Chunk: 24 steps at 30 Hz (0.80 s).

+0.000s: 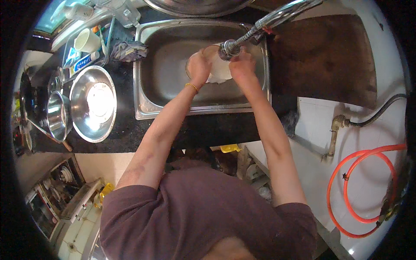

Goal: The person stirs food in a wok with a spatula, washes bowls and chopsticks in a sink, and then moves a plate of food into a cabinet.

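Observation:
In the stainless steel sink (165, 70), my left hand (199, 66) grips the left side of a pale round dish (222, 69). A thin dark rim shows along the dish's left side, and its near edge looks white and ragged. My right hand (242, 65) is curled at the right side of the dish, with its fingers partly hidden. Over the dish, close to my right hand, hangs the head of a metal faucet (229, 49) on a flexible neck. I cannot tell whether water is running.
Left of the sink are a crumpled grey cloth (128, 51), a wide metal basin (93, 104) and a smaller metal bowl (58, 112). Behind them, a clear tray (109, 42) holds a pale cup (87, 40) and a tube (84, 61). An orange hose (331, 182) hangs at right.

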Each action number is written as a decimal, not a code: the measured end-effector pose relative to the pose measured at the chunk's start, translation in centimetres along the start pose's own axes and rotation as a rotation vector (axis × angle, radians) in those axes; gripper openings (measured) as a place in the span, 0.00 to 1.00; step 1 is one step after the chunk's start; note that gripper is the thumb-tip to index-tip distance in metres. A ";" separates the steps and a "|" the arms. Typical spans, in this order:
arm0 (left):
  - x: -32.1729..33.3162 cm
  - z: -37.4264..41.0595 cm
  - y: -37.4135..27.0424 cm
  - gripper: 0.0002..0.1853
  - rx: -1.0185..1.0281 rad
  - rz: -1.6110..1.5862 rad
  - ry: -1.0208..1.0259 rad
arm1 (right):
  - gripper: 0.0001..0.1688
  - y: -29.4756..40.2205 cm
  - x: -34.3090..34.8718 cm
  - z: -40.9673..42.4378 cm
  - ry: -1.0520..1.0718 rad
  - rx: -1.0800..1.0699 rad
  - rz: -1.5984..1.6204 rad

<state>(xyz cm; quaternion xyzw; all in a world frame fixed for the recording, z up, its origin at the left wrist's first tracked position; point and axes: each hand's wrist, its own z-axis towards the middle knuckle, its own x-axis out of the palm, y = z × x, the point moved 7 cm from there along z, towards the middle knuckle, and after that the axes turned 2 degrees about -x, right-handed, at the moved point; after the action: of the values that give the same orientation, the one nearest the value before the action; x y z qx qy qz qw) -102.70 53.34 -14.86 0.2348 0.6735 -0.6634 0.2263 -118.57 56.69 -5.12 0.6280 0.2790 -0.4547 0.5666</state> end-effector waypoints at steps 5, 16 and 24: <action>-4.0 -0.5 -6.0 0.19 0.416 -0.184 -0.266 | 0.15 0.8 -0.4 1.2 0.058 -0.049 -0.057; -3.6 -1.6 -1.7 0.31 -0.193 -0.894 0.014 | 0.24 2.8 4.9 0.2 -0.111 -0.031 0.256; -5.9 2.8 -1.6 0.31 -0.186 -0.702 0.271 | 0.21 6.6 7.7 -2.2 0.332 -0.447 0.218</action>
<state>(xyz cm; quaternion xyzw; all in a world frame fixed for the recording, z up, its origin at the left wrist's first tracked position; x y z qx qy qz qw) -99.07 50.44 -10.06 0.0539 0.7941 -0.5994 -0.0852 -109.02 56.27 -9.04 0.5798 0.3922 -0.2095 0.6827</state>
